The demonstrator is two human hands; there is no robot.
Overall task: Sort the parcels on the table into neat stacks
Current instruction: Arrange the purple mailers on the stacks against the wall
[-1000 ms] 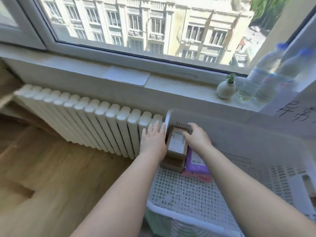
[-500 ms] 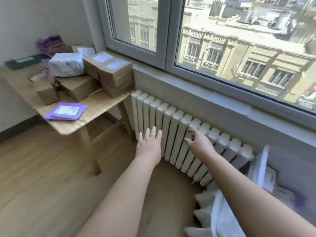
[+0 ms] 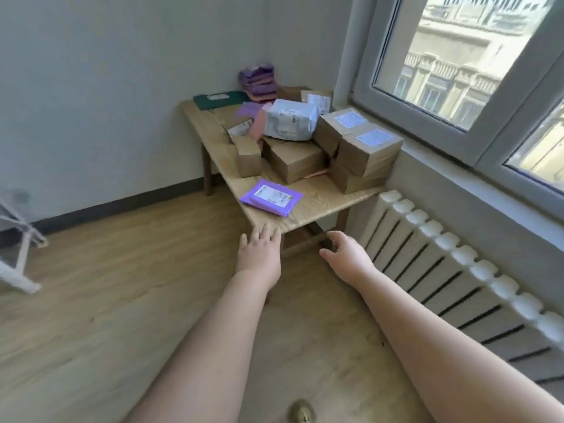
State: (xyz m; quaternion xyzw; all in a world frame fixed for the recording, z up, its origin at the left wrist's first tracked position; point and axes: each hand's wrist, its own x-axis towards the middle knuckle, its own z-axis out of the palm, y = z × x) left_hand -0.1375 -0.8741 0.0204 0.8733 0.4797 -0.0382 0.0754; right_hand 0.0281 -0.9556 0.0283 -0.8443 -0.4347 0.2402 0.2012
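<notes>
A low wooden table [image 3: 317, 206] stands in the corner under the window, loaded with parcels. A flat purple mailer [image 3: 271, 197] lies alone near its front edge. Behind it sit several brown cardboard boxes [image 3: 364, 148], a grey-white bag parcel [image 3: 289, 120], a stack of purple mailers [image 3: 259, 81] and a dark green flat parcel [image 3: 220, 99]. My left hand [image 3: 258, 251] reaches out with straight fingers, its tips at the table's front corner, holding nothing. My right hand [image 3: 346, 254] hangs just below the table edge with loosely curled fingers, empty.
A white radiator [image 3: 451, 264] runs along the wall on the right under the window [image 3: 457, 56]. A white frame [image 3: 18, 248] stands on the wooden floor at the far left. A small round object [image 3: 302, 412] lies on the floor near the bottom edge.
My view has swung left from the white basket, past the radiator, to the table. Both hands left the boxes in the basket and now reach empty toward the table's front edge.
</notes>
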